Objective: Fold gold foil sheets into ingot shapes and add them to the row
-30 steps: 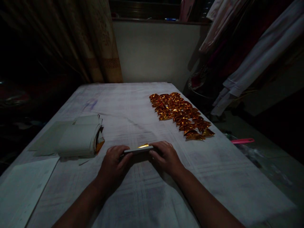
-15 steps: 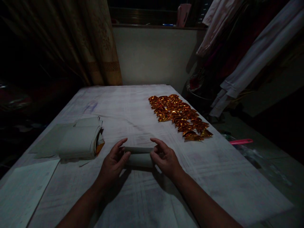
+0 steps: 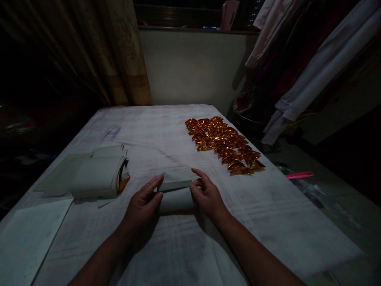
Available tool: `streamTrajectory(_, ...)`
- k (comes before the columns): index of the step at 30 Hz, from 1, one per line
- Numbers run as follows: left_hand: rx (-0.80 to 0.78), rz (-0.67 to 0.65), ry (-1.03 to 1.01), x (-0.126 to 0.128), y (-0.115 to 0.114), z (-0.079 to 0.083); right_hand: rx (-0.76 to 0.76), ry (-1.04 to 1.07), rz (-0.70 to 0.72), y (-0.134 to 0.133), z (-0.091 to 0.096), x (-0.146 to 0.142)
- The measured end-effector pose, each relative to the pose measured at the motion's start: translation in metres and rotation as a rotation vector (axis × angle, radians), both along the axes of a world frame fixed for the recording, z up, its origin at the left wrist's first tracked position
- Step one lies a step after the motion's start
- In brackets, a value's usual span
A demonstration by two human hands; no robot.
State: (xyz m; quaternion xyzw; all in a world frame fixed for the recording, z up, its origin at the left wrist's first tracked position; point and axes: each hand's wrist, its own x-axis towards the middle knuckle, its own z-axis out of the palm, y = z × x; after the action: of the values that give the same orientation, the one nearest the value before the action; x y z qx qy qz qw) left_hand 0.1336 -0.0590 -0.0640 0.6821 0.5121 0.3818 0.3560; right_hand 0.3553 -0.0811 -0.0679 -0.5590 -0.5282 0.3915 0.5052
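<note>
A small pale paper sheet (image 3: 176,192), folded over on itself, lies on the white table (image 3: 178,246) in front of me. My left hand (image 3: 142,209) pinches its left edge between thumb and fingers. My right hand (image 3: 207,196) pinches its right edge the same way. The upper flap stands a little above the lower part. The paper's white side faces up; no gold side shows.
A stack of curled pale sheets (image 3: 95,176) with a gold edge sits to the left. Rows of several folded gold foil pieces (image 3: 223,143) lie at the right rear. A flat white sheet (image 3: 26,238) lies near left. Hanging clothes (image 3: 303,71) and a curtain (image 3: 119,51) border the table.
The paper was held up edge-on with gold foil showing; it has since been laid down and folded, white side up, and both hands shifted to its sides.
</note>
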Motion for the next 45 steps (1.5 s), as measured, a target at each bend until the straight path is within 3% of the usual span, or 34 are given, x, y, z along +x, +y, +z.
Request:
streamTrajectory(6, 0.214, 0.020, 0.321, -0.001, 0.004, -0.009, -0.056, -0.180, 0.053, -0.003, -0.002, -0.001)
streamTrajectory(11, 0.299, -0.002, 0.587, -0.003, 0.002, 0.003, 0.086, -0.480, 0.061, -0.007, 0.002, -0.003)
streamTrajectory(16, 0.387, -0.022, 0.776, -0.003, 0.002, 0.008, 0.045, -0.587, 0.141, -0.011, 0.008, -0.004)
streamTrajectory(21, 0.484, -0.182, 0.790, 0.001, -0.002, 0.004, 0.011, -0.686, 0.192, -0.017, 0.012, -0.006)
streamTrajectory(27, 0.450, -0.333, 0.828, 0.002, -0.007, 0.001, 0.053, -0.809, 0.212, -0.021, 0.011, -0.003)
streamTrajectory(36, 0.462, -0.362, 0.839, -0.001, -0.006, 0.000, 0.260, -0.853, 0.245, -0.020, 0.006, 0.007)
streamTrajectory(42, 0.483, -0.345, 0.783, -0.002, -0.007, -0.007, 0.404, -0.940, 0.167, -0.018, 0.004, 0.008)
streamTrajectory(45, 0.496, -0.340, 0.762, -0.003, -0.008, -0.006, 0.433, -0.996, 0.266, -0.018, 0.003, 0.007)
